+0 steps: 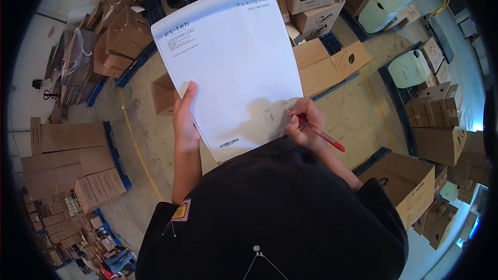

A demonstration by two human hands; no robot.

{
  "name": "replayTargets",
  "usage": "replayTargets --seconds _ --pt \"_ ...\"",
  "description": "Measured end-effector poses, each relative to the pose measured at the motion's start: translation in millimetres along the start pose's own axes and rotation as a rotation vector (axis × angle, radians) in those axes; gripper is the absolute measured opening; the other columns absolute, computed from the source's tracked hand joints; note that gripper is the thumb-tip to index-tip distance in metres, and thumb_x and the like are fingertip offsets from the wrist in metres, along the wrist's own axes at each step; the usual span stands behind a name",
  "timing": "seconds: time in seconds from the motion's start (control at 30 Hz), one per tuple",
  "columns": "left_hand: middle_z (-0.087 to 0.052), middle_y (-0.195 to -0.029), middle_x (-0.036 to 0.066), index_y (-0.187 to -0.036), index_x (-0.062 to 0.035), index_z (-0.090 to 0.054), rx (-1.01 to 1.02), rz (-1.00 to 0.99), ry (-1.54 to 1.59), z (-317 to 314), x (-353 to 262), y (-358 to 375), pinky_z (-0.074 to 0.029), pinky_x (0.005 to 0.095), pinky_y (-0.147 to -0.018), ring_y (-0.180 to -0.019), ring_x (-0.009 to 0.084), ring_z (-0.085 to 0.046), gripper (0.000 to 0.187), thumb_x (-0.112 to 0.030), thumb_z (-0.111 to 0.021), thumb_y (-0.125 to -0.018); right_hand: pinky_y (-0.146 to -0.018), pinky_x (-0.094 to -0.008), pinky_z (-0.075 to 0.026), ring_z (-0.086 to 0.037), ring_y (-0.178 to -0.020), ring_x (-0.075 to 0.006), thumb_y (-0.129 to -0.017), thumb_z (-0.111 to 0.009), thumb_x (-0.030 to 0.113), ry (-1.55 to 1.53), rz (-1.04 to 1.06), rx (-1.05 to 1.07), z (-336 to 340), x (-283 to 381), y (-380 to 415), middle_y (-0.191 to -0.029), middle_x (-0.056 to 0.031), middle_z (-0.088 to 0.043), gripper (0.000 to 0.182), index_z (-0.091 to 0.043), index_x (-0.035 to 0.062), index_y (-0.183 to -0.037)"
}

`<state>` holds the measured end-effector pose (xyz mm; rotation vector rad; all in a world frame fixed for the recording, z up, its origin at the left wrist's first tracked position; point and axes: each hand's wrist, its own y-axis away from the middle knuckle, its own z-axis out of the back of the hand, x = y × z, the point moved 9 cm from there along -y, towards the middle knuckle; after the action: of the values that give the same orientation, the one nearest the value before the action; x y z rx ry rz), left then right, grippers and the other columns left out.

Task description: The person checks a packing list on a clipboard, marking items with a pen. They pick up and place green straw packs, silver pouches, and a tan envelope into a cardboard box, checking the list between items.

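Note:
A white packing list [233, 67] on paper is held up in front of my chest, its top edge curling over. My left hand [185, 116] grips the sheet's left edge, thumb on the front and the other fingers hidden behind. A red pen [327, 139] is pinched in my right hand [309, 122], with its tip at the small printed box [276, 113] near the lower right of the page. Some handwriting shows inside that box. A barcode [229, 143] is printed at the bottom left.
Cardboard boxes on pallets stand on both sides, among them an open carton [399, 179] close on my right. Flattened cardboard [72, 150] lies on a pallet at left. Pale plastic jugs [409, 68] are at right. Yellow lines [136, 148] mark the floor.

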<state>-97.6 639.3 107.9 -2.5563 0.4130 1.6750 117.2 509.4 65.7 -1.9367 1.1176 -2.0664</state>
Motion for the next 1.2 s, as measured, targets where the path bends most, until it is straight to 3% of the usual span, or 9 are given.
replayTargets --seconds 0.43,0.47,0.53,0.67,0.73,0.8,0.9,1.03,1.2 --pt "-0.057 -0.099 0.011 -0.108 0.0030 -0.049 -0.047 -0.023 -0.005 11.7 0.5 0.4 -0.048 0.0278 -0.073 -0.086 0.0177 -0.058 0.033 -0.020 -0.053 -0.085 -0.055 -0.0234 -0.037 -0.041 -0.054 -0.0120 -0.069 -0.046 -0.002 -0.221 -0.098 -0.073 5.7 -16.9 -7.0 -0.063 -0.0052 -0.044 0.009 -0.039 0.0048 -0.070" --pt "-0.055 -0.103 0.012 -0.106 0.0045 -0.050 -0.142 -0.134 -0.148 21.1 -10.1 4.0 -0.047 0.0277 -0.073 -0.089 0.0176 -0.057 0.031 -0.018 -0.053 -0.085 -0.055 -0.0234 -0.037 -0.041 -0.054 -0.0120 -0.069 -0.046 -0.002 -0.220 -0.099 -0.074 10.1 -24.0 -12.3 -0.063 -0.0052 -0.044 0.009 -0.039 0.0048 -0.070" --pt "-0.052 -0.108 0.013 -0.104 0.0060 -0.051 -0.236 -0.245 -0.288 31.8 -20.9 11.0 -0.046 0.0276 -0.073 -0.091 0.0175 -0.055 0.030 -0.017 -0.053 -0.085 -0.063 -0.0271 -0.041 -0.048 -0.064 -0.0115 -0.079 -0.044 0.003 -0.572 -0.308 -0.573 59.8 -73.9 -10.3 -0.070 -0.0063 -0.050 0.002 -0.045 0.0035 -0.077" --pt "-0.038 -0.126 0.016 -0.098 0.0071 -0.057 -0.326 -0.756 -0.897 35.2 -83.8 39.3 -0.041 0.0266 -0.078 -0.098 0.0197 -0.050 0.023 -0.010 -0.053 -0.083 -0.073 -0.0292 -0.043 -0.053 -0.071 -0.0173 -0.084 -0.038 0.009 -0.134 -0.550 -0.489 93.3 -177.6 3.3 -0.085 -0.0076 -0.055 0.014 -0.047 0.0013 -0.092" --pt "-0.033 -0.130 0.016 -0.098 0.0059 -0.058 -0.330 -0.942 -1.280 19.1 -95.8 56.2 -0.039 0.0263 -0.080 -0.101 0.0210 -0.048 0.021 -0.007 -0.053 -0.081 -0.077 -0.0338 -0.042 -0.057 -0.081 -0.0229 -0.083 -0.043 0.014 0.373 -0.645 0.229 67.1 -287.2 31.4 -0.103 -0.0100 -0.055 0.026 -0.048 0.0002 -0.104" --pt "-0.033 -0.131 0.017 -0.099 -0.0024 -0.062 -0.197 -0.869 -1.529 15.1 -84.6 53.2 -0.038 0.0257 -0.081 -0.104 0.0235 -0.048 0.025 0.000 -0.055 -0.076 -0.085 -0.0377 -0.040 -0.051 -0.098 -0.0321 -0.082 -0.042 0.022 0.764 -0.944 0.603 56.4 -348.8 72.2 -0.108 -0.0163 -0.053 0.033 -0.048 0.0071 -0.111" --pt "-0.045 -0.121 0.014 -0.101 -0.0188 -0.063 -0.082 -0.584 -1.811 60.8 -41.1 53.3 -0.044 0.0287 -0.074 -0.093 0.0241 -0.055 0.045 0.007 -0.055 -0.065 -0.095 -0.0400 -0.033 -0.040 -0.114 -0.0310 -0.080 -0.044 0.022 0.877 -0.752 0.992 2.6 -360.8 83.7 -0.124 -0.0151 -0.041 0.039 -0.045 0.0078 -0.116" --pt "-0.056 -0.105 0.008 -0.099 -0.0191 -0.062 0.087 -0.241 -1.910 114.0 15.3 60.6 -0.046 0.0306 -0.068 -0.086 0.0253 -0.057 0.043 0.006 -0.056 -0.064 -0.095 -0.0416 -0.033 -0.034 -0.120 -0.0268 -0.078 -0.044 0.016 0.984 -0.646 0.927 -41.8 -410.9 78.2 -0.128 -0.0125 -0.037 0.043 -0.041 0.0069 -0.120" --pt "-0.056 -0.095 0.015 -0.098 -0.0055 -0.060 -0.349 -0.193 -1.579 178.6 33.8 97.1 -0.044 0.0312 -0.072 -0.081 0.0283 -0.056 0.026 0.001 -0.054 -0.073 -0.091 -0.0519 -0.031 -0.034 -0.120 -0.0247 -0.080 -0.042 0.016 1.365 -0.440 1.144 -67.4 -476.5 63.2 -0.128 -0.0100 -0.038 0.041 -0.043 0.0090 -0.121"
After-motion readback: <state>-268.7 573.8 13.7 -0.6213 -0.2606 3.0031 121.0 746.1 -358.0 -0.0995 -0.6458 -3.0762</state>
